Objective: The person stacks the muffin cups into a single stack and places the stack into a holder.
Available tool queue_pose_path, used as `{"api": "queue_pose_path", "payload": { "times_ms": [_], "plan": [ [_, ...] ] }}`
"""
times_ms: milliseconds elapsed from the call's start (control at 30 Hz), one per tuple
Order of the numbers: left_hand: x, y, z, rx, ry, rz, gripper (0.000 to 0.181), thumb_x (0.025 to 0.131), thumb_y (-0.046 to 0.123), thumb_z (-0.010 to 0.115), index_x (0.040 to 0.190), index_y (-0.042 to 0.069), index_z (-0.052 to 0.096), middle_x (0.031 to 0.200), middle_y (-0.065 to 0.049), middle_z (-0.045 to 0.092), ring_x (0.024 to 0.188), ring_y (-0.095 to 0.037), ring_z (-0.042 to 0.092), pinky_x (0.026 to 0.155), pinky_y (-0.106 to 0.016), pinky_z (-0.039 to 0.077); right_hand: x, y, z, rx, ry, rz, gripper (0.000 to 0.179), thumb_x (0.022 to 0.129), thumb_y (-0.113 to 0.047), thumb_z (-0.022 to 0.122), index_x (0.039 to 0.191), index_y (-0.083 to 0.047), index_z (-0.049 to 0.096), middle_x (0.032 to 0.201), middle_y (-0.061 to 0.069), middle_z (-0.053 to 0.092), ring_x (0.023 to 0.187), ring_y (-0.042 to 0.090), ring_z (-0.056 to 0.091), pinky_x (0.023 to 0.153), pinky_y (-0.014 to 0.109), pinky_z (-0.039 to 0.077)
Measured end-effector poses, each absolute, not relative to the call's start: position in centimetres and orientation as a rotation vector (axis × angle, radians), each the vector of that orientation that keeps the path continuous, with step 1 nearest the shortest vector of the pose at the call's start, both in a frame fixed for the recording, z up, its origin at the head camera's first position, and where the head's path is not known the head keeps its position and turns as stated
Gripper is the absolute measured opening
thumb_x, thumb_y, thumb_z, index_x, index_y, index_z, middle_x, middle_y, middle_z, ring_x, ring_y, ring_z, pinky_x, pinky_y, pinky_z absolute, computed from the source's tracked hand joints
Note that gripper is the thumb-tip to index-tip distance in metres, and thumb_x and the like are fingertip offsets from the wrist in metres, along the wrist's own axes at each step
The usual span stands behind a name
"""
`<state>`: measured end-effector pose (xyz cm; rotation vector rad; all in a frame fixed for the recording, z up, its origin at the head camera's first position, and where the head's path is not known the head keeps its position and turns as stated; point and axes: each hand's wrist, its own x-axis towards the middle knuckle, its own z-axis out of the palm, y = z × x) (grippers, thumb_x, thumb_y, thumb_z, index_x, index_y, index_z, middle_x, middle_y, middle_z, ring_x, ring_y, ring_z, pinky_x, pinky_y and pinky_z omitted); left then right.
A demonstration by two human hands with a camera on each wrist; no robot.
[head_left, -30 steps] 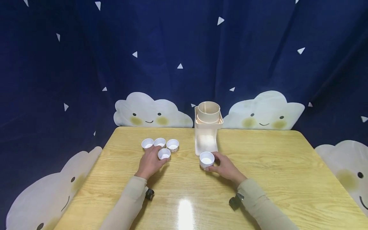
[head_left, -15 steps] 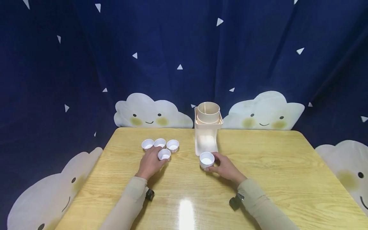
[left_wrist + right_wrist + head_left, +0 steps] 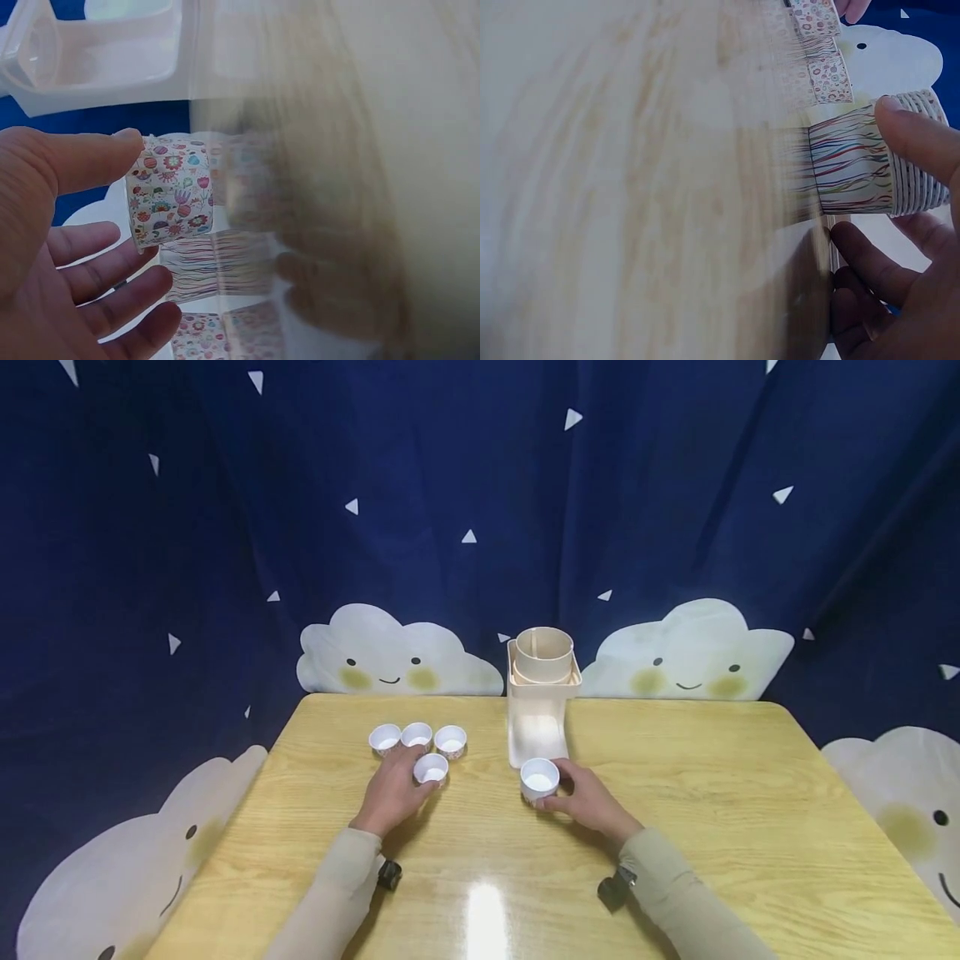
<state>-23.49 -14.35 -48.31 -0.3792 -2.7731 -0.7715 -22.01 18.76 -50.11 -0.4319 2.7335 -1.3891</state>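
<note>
My left hand (image 3: 393, 789) pinches a small paper baking cup (image 3: 172, 191) with a flower pattern, thumb on one side and a finger on the other. It stands upright, close over the table. Behind it, three white-lined baking cups (image 3: 450, 742) stand in a row. My right hand (image 3: 592, 802) grips a stack of baking cups (image 3: 855, 165) with coloured wavy lines; several rims show nested at its top. That stack stands at the front of a cream-coloured dispenser (image 3: 537, 735), which has a round tube (image 3: 545, 660) on top.
The wooden table (image 3: 712, 793) stretches out on both sides of the hands. At its back edge hangs a dark blue curtain (image 3: 480, 460) with white triangles. Smiling cloud shapes (image 3: 690, 652) line the back and sides.
The left hand has drawn its flower-patterned baking cup slightly toward me, away from the row. The right hand keeps its grip on the stack in the same place.
</note>
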Motion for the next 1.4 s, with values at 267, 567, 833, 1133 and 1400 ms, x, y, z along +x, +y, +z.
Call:
{"api": "queue_pose_path", "payload": {
  "times_ms": [267, 567, 833, 1133, 1400],
  "plan": [
    [-22.9, -13.7, -47.3, -0.487, -2.765, -0.798, 0.067, 0.078, 0.025, 0.082, 0.136, 0.002, 0.056, 0.129, -0.015, 0.065, 0.124, -0.035, 0.058, 0.109, -0.049, 0.045, -22.0, 18.8, -49.8, -0.434, 2.712, -1.407, 0.063, 0.076, -0.023, 0.085, 0.130, -0.004, 0.059, 0.126, 0.016, 0.067, 0.126, 0.037, 0.057, 0.112, 0.057, 0.039],
    [-22.7, -13.0, -46.5, -0.538, -2.766, -0.790, 0.065, 0.079, 0.026, 0.082, 0.135, 0.006, 0.057, 0.131, -0.012, 0.064, 0.125, -0.031, 0.058, 0.110, -0.045, 0.045, -22.2, 18.8, -49.8, -0.417, 2.713, -1.390, 0.064, 0.077, -0.025, 0.085, 0.131, -0.004, 0.058, 0.126, 0.015, 0.067, 0.125, 0.035, 0.057, 0.112, 0.057, 0.040],
    [-22.6, -11.9, -45.5, -0.584, -2.782, -0.843, 0.063, 0.080, 0.024, 0.081, 0.135, 0.006, 0.057, 0.128, -0.012, 0.065, 0.123, -0.033, 0.058, 0.106, -0.047, 0.047, -22.2, 18.8, -50.0, -0.386, 2.705, -1.385, 0.066, 0.076, -0.026, 0.085, 0.132, -0.006, 0.058, 0.128, 0.014, 0.066, 0.127, 0.035, 0.056, 0.113, 0.057, 0.039],
    [-22.8, -10.4, -44.1, -0.668, -2.742, -0.873, 0.064, 0.080, 0.024, 0.080, 0.136, 0.006, 0.056, 0.131, -0.011, 0.065, 0.126, -0.032, 0.057, 0.109, -0.046, 0.045, -22.2, 18.7, -49.7, -0.387, 2.712, -1.373, 0.065, 0.076, -0.025, 0.085, 0.131, -0.005, 0.058, 0.128, 0.016, 0.066, 0.128, 0.038, 0.055, 0.114, 0.059, 0.037],
    [-22.9, -9.6, -42.9, -0.672, -2.746, -0.879, 0.064, 0.081, 0.024, 0.080, 0.137, 0.006, 0.055, 0.130, -0.010, 0.065, 0.126, -0.032, 0.056, 0.110, -0.045, 0.045, -22.2, 18.9, -49.6, -0.376, 2.699, -1.366, 0.066, 0.076, -0.027, 0.085, 0.132, -0.006, 0.058, 0.129, 0.015, 0.065, 0.130, 0.036, 0.054, 0.115, 0.056, 0.037]
  ]
}}
